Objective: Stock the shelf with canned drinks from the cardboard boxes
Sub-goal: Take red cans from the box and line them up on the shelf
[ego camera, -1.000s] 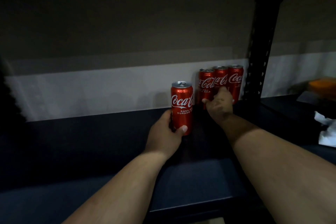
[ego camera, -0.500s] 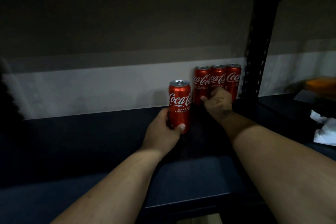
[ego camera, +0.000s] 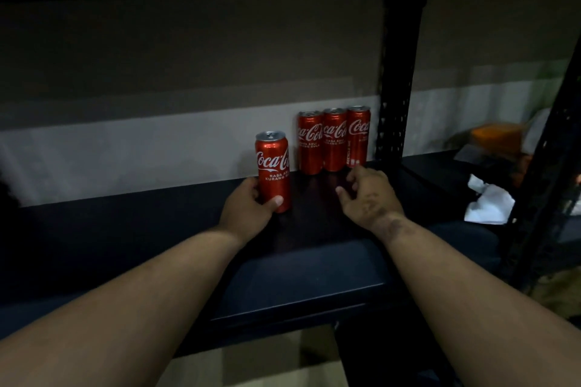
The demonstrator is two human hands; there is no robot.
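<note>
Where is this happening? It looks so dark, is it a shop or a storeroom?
Probably a storeroom or a shop's back stock area. The clues: a dark metal shelf with a perforated upright post, and a row of three cola cans lined up against a bare wall.

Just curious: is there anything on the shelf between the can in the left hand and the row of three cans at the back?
No. The head view shows only bare dark shelf between the held can and the three cans.

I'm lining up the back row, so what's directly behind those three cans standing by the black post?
Behind the three cans only the pale wall shows, with no second row above or beside them. The strip of shelf right behind their bases is covered by the cans themselves.
</note>
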